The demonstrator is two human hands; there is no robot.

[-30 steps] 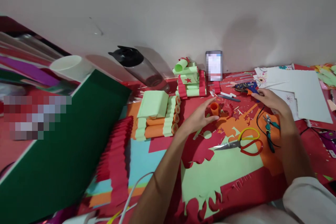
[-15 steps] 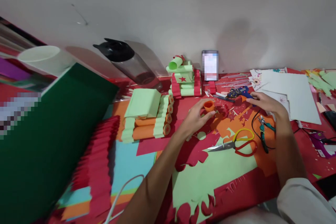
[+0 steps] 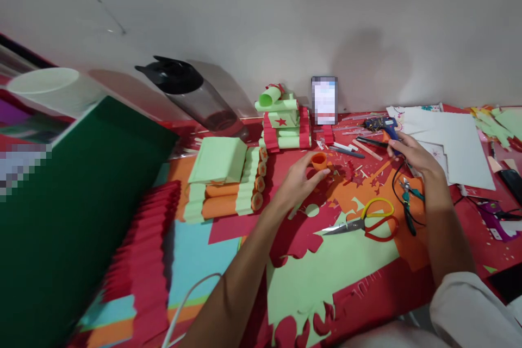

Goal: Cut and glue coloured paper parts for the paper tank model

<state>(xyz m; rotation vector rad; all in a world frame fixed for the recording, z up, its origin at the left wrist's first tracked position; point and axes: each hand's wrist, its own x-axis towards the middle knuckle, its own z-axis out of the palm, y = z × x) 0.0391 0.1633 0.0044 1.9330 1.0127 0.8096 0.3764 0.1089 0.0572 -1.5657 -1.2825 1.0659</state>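
My left hand (image 3: 297, 180) is closed around a small orange paper ring (image 3: 319, 161), its round opening facing up. My right hand (image 3: 414, 153) grips the handle of a blue glue gun (image 3: 390, 127), whose nozzle points left; part of the handle is hidden by the fingers. Below it, pliers (image 3: 407, 201) with green-and-black handles lie on orange paper. Scissors (image 3: 359, 223) with one yellow and one red handle rest partly open on a light green sheet (image 3: 330, 266). Just beyond my left hand stands a tank-like paper model (image 3: 281, 119) in green and red.
A second model of orange and green paper rolls (image 3: 226, 196) sits left of centre. Behind it a black-lidded bottle (image 3: 199, 98) leans toward the wall. A phone (image 3: 324, 100) stands upright at the wall. White sheets (image 3: 465, 147) lie at right, a dark green board (image 3: 81, 217) at left.
My right hand has closed on the glue gun and shifted it up and to the right, uncovering pens and sticks on the table. My left hand keeps the orange ring nearly in place.
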